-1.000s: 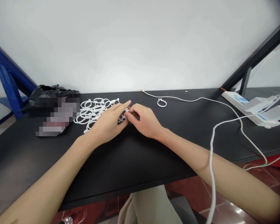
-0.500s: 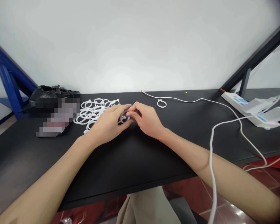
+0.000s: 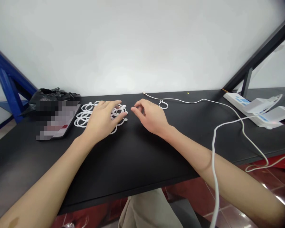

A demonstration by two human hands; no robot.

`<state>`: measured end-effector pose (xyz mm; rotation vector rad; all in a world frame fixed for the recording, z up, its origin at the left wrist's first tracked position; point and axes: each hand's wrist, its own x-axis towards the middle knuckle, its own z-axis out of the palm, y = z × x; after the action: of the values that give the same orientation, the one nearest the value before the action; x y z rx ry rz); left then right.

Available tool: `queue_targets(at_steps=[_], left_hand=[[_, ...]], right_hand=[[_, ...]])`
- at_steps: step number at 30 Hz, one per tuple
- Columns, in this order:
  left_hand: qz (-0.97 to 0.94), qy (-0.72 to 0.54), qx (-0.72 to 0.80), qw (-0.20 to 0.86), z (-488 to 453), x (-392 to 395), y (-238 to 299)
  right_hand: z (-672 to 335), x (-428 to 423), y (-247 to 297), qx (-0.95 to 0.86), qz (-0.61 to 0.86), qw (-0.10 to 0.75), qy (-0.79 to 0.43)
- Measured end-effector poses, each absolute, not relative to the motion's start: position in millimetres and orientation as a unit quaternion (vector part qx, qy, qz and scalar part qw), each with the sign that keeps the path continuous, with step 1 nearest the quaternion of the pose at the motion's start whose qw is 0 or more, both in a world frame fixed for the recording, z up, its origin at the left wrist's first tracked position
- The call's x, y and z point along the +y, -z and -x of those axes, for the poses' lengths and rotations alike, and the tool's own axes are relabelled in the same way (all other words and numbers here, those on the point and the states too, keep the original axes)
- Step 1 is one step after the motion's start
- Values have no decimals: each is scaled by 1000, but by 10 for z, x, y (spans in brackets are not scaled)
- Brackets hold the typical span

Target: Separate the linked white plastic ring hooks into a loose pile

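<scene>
Several white plastic rings with small ball ends (image 3: 125,119), like shower curtain rings, lie in a loose pile on the black table (image 3: 123,164). My left hand (image 3: 100,119) is over the pile with its fingers spread, hiding part of it. Whether its fingertips touch the rings is hard to tell. To the right of the pile, my right hand (image 3: 154,116) hovers with curved fingers, the thumb and forefinger apart and nothing seen between them. Behind that hand a single white ring (image 3: 163,108) lies by itself.
A phone-like flat thing (image 3: 71,117), partly blurred out, and a black plastic bag (image 3: 54,94) lie at the left. A white cable (image 3: 215,164) hangs across my right forearm. White power strips with plugs (image 3: 249,110) stand at the right. A pale wall rises behind.
The hands have come apart. My left hand has moved left over the pile and let go of the ring between them, while my right hand stays nearly in place, its fingers now slightly parted.
</scene>
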<state>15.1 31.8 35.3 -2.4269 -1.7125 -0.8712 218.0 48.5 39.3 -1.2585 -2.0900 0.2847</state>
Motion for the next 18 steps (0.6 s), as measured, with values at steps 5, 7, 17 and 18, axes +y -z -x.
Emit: queue_targets(at_steps=[5, 7, 17, 18], left_hand=[[738, 257, -619, 79, 28, 431, -240], [733, 249, -628, 80, 47, 443, -218], [789, 266, -554, 27, -134, 350, -293], [792, 273, -546, 15, -153, 332, -311]], right_hand=[[-2295, 568, -370, -796, 569, 206, -20], [-2310, 588, -333, -803, 570, 175, -22], [-2219, 559, -306, -826, 465, 306, -90], [-2205, 546, -321, -820, 435, 360, -96]])
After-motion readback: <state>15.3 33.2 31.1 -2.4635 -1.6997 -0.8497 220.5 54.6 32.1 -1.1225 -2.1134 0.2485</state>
